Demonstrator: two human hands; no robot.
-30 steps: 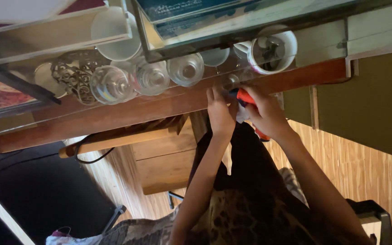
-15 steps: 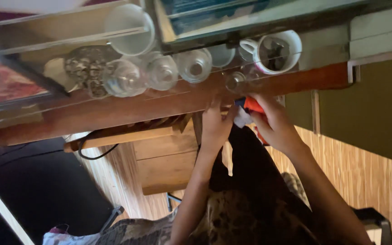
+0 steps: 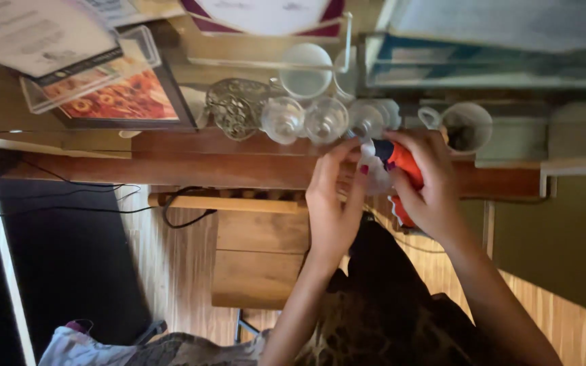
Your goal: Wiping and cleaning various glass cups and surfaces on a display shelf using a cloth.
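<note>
My right hand (image 3: 431,184) is closed around a red-orange object (image 3: 404,163) with a dark tip, and a white crumpled piece (image 3: 377,175) sits at its end. My left hand (image 3: 334,203) is right beside it, fingers pinching that white piece. Both hands are held up against the edge of a brown wooden shelf (image 3: 225,169). What the red object is stays unclear because of blur.
On the shelf stand clear glasses (image 3: 304,120), a white mug (image 3: 467,126), white cups (image 3: 305,70), an ornate metal piece (image 3: 236,106) and a framed picture (image 3: 120,95). A light wooden cabinet (image 3: 259,261), dark cables (image 3: 184,215) and wood flooring lie beyond.
The view has tilted, so the shelf and glasses sit lower in the frame. Both hands stay together on the red object; the left fingers have shifted slightly on the white piece.
</note>
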